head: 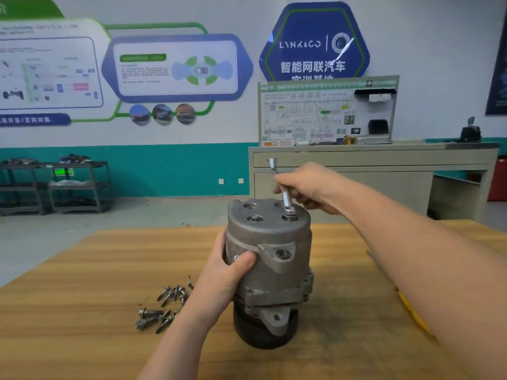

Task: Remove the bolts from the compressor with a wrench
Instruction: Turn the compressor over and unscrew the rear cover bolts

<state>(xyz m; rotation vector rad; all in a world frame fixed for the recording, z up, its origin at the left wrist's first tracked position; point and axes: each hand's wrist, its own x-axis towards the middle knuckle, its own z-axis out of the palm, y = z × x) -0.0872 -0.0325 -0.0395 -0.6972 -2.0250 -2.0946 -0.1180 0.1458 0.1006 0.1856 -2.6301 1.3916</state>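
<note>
A grey metal compressor (270, 259) stands upright on its black pulley end on the wooden table (82, 283). My left hand (227, 272) grips its left side, thumb across the front. My right hand (307, 187) holds a silver wrench (282, 187) by its shaft. The wrench's lower end sits on a bolt (290, 213) at the right of the compressor's top face, and its other end points up and away. The other holes in the top face look empty. Several loose bolts (162, 308) lie on the table to the left of my left forearm.
A yellow object (411, 311) lies on the table under my right forearm, mostly hidden. Beyond the table's far edge are a grey floor, a beige workbench (370, 171) with a training board, and dark shelves (55, 185) at the left wall.
</note>
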